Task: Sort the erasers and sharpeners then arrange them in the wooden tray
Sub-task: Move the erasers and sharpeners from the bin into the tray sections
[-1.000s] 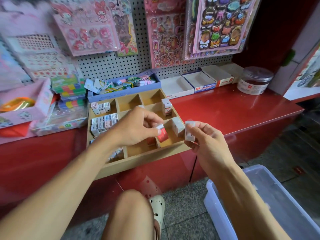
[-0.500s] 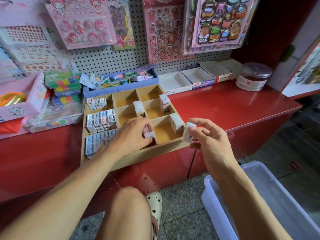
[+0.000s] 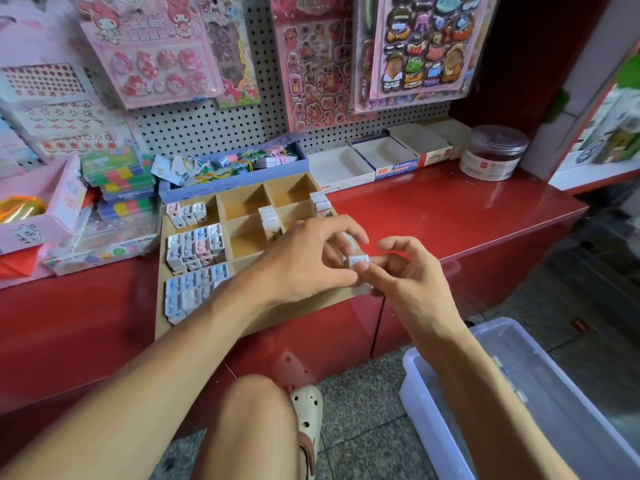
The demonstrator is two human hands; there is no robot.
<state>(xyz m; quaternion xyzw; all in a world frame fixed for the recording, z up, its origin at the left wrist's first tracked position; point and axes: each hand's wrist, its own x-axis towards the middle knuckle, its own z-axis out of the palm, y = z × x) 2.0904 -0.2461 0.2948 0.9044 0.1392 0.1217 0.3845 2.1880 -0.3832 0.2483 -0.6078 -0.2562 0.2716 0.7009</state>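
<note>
**Both hands meet over the tray's front right corner**

Small boxed sharpeners [image 3: 194,249] fill the left column of the wooden tray [image 3: 242,202], which sits on a red counter [image 3: 450,216]; its near left corner is cut off behind the forearm. The left hand [image 3: 304,261] hovers with curled fingers touching a small white eraser [image 3: 358,261], blurred and half hidden, so its print is unreadable. The right hand [image 3: 408,275] pinches the same piece from the other side. The compartments beneath the hands cannot be seen. A clear plastic bin [image 3: 519,393] runs off the frame's lower right.
</note>
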